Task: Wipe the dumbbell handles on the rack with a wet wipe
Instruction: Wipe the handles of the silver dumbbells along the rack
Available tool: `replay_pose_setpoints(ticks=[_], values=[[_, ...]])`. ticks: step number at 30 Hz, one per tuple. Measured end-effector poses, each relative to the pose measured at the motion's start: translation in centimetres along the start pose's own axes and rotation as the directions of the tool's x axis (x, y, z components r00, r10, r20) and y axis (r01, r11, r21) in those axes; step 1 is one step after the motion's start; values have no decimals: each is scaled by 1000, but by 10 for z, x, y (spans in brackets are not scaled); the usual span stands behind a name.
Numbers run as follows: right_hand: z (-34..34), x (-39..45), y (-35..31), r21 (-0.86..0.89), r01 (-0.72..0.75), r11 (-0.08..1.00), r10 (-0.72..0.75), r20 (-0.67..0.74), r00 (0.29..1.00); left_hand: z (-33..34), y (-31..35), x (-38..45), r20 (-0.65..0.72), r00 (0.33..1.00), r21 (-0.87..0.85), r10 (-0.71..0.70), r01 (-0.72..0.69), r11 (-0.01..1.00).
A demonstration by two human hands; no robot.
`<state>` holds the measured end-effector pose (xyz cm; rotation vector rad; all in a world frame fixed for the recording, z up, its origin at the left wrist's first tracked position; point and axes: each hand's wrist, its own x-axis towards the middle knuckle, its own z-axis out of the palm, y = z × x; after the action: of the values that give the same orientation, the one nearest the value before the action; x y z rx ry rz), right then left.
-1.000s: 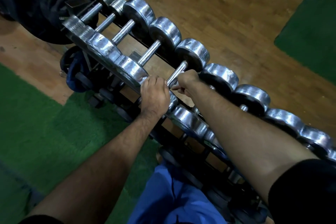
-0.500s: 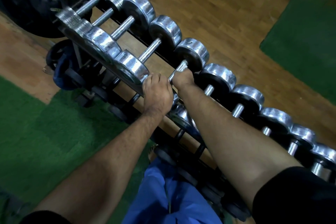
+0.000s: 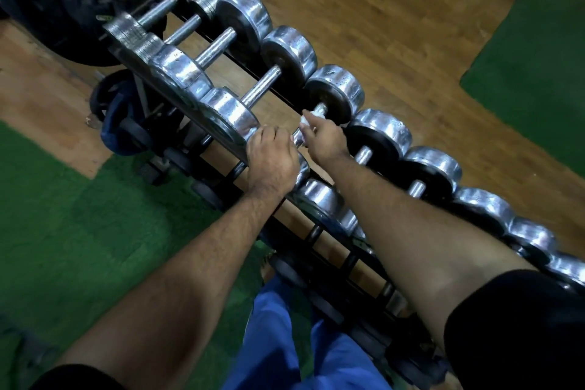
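A row of chrome dumbbells lies across the black rack (image 3: 335, 255), running from upper left to lower right. My right hand (image 3: 323, 139) grips the handle (image 3: 320, 110) of one dumbbell in the middle of the row, with a white wet wipe (image 3: 306, 120) wrapped round the bar under its fingers. My left hand (image 3: 272, 161) grips the near chrome head (image 3: 302, 168) of that same dumbbell, fingers curled over its top. The far head (image 3: 338, 93) of the dumbbell is in full view. Most of the handle is hidden by my hands.
Black weight plates (image 3: 79, 0) are stacked at the upper left, and blue and black plates (image 3: 117, 123) hang below the rack's left end. Lower rack tiers hold dark dumbbells (image 3: 329, 298). Green mats (image 3: 79, 225) and wooden floor (image 3: 395, 9) surround the rack. My blue trouser leg (image 3: 285, 342) is close to it.
My right hand has slid along the handle with the wipe, first toward the far head, then slightly back. My left hand stays on the near head. The view shifted a little.
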<state>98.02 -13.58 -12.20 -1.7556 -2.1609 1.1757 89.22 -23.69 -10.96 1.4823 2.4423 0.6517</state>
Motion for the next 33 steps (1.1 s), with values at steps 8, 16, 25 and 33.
replay_pose_setpoints(ticks=[8,16,25,33], values=[[5,-4,17,-78,182,980,-171,125,977,-1,1,0,-1,1000,18,-13,13,1000],[0,23,15,-142,135,981,-141,-33,990,1,2,2,-12,1000,18,-19,19,1000],[-41,-9,38,-69,323,944,-319,66,946,-9,29,-21,-54,996,121,72,-65,990],[-82,-41,71,-331,564,756,-482,301,823,1,79,-78,50,999,-72,8,-4,997]])
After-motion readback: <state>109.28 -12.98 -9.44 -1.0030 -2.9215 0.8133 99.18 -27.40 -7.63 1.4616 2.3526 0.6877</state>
